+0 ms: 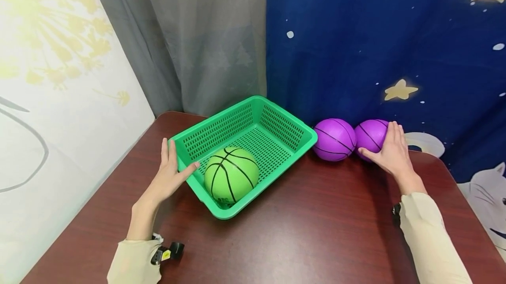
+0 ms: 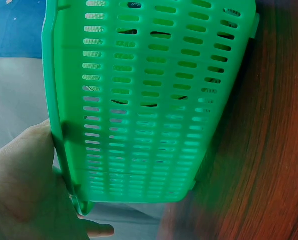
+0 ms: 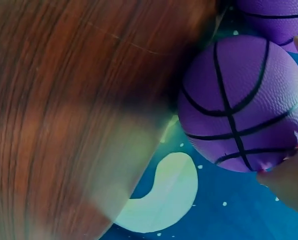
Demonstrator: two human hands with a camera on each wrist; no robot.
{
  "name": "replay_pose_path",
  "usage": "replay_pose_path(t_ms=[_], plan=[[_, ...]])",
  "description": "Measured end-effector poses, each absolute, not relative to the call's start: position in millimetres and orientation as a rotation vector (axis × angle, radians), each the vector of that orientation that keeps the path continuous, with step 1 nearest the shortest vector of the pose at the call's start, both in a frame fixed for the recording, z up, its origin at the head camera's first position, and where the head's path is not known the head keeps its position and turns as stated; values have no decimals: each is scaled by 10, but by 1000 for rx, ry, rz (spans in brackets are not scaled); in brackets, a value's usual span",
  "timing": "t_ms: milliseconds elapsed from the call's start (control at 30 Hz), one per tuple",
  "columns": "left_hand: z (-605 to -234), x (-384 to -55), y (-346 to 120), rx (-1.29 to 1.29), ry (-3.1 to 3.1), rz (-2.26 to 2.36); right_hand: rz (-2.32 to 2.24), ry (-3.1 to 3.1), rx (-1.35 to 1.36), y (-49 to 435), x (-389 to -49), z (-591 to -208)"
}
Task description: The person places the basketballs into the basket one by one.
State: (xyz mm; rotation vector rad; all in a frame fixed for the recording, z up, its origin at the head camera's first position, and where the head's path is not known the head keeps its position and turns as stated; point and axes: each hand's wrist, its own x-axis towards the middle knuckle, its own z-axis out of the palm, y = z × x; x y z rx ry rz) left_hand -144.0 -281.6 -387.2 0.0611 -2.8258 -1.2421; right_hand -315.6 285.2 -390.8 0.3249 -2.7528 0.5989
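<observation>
My left hand (image 1: 168,178) is at the left corner of a green perforated plastic basket (image 1: 310,143), its thumb over the rim and its fingers straight. In the left wrist view that hand (image 2: 26,182) touches the rim of the basket (image 2: 139,115). A green basketball (image 1: 231,176) with black lines lies in the basket's near end. My right hand (image 1: 393,154) touches the right-hand purple basketball (image 1: 369,137), thumb and straight fingers spread across its right side. In the right wrist view, fingers (image 3: 289,175) meet the lower side of this purple ball (image 3: 244,100).
A second purple basketball (image 1: 334,140) sits between the basket and the touched ball, at the back edge of the brown wooden table (image 1: 300,231). Behind hang a grey curtain (image 1: 213,34) and a blue starry cloth (image 1: 356,55). A white patterned cloth (image 1: 59,77) borders the left side.
</observation>
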Motion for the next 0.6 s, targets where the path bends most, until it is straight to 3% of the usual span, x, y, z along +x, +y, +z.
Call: replay_pose_path(t_ms=[600], plan=[[-3884,-1454,-2824,57,-2823,-1263,662,-2633,156,2909,-3215,-4108]])
